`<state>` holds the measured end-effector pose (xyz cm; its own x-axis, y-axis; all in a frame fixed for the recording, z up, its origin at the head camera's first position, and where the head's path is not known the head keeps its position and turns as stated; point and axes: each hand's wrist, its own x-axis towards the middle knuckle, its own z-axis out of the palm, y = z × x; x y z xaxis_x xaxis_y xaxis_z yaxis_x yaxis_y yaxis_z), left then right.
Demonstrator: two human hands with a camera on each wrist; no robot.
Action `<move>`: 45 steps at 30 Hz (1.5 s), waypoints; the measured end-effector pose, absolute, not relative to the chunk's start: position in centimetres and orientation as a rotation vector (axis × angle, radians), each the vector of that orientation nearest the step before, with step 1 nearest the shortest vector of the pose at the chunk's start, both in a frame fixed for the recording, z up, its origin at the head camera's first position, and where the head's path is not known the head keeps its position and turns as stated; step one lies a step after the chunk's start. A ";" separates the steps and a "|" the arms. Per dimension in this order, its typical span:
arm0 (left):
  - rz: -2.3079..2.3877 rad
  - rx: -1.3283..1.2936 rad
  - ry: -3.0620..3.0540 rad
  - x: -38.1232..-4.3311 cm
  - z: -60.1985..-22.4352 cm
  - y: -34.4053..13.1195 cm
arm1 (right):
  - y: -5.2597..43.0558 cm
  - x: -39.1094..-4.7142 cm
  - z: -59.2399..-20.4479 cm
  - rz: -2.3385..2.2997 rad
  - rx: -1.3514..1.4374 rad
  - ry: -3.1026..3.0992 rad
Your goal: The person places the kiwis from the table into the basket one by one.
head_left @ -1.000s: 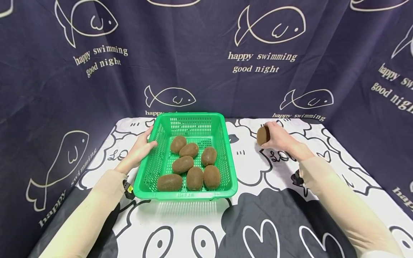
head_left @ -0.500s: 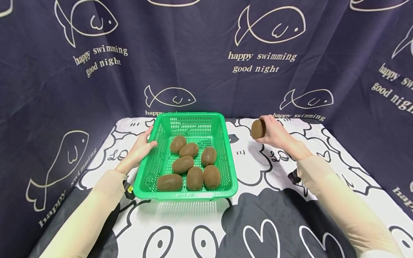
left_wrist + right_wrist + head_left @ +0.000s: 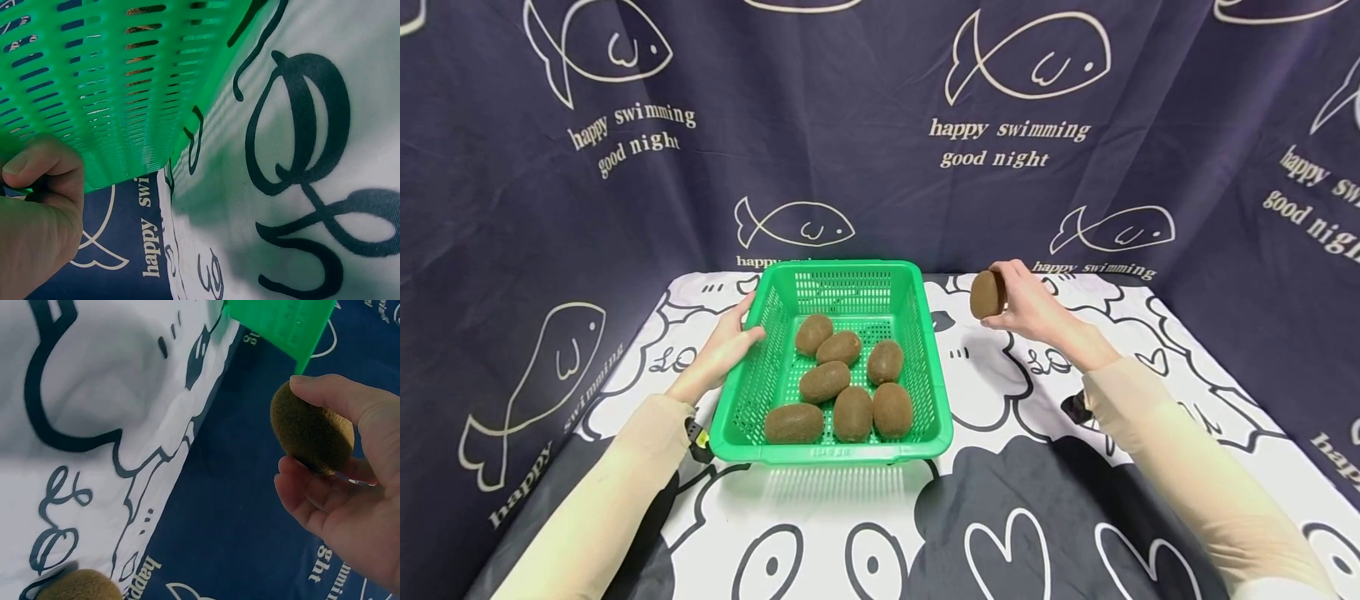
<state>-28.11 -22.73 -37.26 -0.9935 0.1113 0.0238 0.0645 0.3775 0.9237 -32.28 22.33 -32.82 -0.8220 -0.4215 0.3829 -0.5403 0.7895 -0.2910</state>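
Observation:
A green plastic basket (image 3: 827,454) stands on the table with several brown, fuzzy kiwis (image 3: 824,382) lying loose on its bottom. At its left side my left hand (image 3: 721,354) grips the rim, thumb on top; the left wrist view shows the curled fingers of that hand (image 3: 50,206) at the slotted green wall (image 3: 125,94). To the right of the basket, my right hand (image 3: 1037,308) holds one kiwi (image 3: 984,296) above the table. Up close in the right wrist view, thumb and fingers pinch this kiwi (image 3: 312,428) from opposite sides.
Another kiwi (image 3: 81,586) shows at the lower left of the right wrist view, over the cloth. A white tablecloth (image 3: 977,392) with black cartoon drawings covers the table. Dark blue curtains (image 3: 880,125) with fish prints close off the back and both sides.
My right hand has risen and moved left with the kiwi in it, closer to the basket. The left hand, the basket and the kiwis inside have stayed put.

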 end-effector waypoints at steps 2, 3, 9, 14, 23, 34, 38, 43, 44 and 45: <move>1.719 0.165 2.576 -28.1 -37.3 -22.7 | 22.0 -32.2 -32.6 0.569 0.756 -2.671; 1.718 0.167 2.576 -28.1 -37.3 -22.7 | 21.8 -32.1 -32.5 0.569 0.764 -2.666; 1.720 0.172 2.574 -27.9 -37.1 -22.7 | 20.9 -31.9 -32.2 0.562 0.802 -2.631; 1.711 0.176 2.575 -28.0 -37.1 -22.7 | 20.2 -31.7 -31.8 0.556 0.830 -2.612; 1.686 0.170 2.602 -28.0 -37.0 -22.7 | 18.6 -31.2 -31.2 0.547 0.911 -2.562; 1.720 0.181 2.576 -27.9 -36.9 -22.6 | 16.2 -30.2 -30.9 0.575 0.983 -2.555; 1.716 0.178 2.580 -27.8 -36.9 -22.6 | 15.4 -29.8 -30.9 0.561 1.012 -2.550; 1.714 0.173 2.577 -27.9 -37.0 -22.7 | 14.4 -29.4 -31.0 0.539 1.043 -2.545; 1.715 0.172 2.576 -27.9 -37.0 -22.7 | 14.2 -29.4 -31.0 0.534 1.051 -2.543; 1.717 0.173 2.575 -27.9 -37.0 -22.7 | 14.0 -29.3 -31.1 0.528 1.059 -2.540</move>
<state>-27.89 -22.69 -37.00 -0.9929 0.1155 0.0273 0.0695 0.3804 0.9222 -29.32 14.01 -31.08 -0.6655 -0.6030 0.4399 -0.7284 0.6533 -0.2064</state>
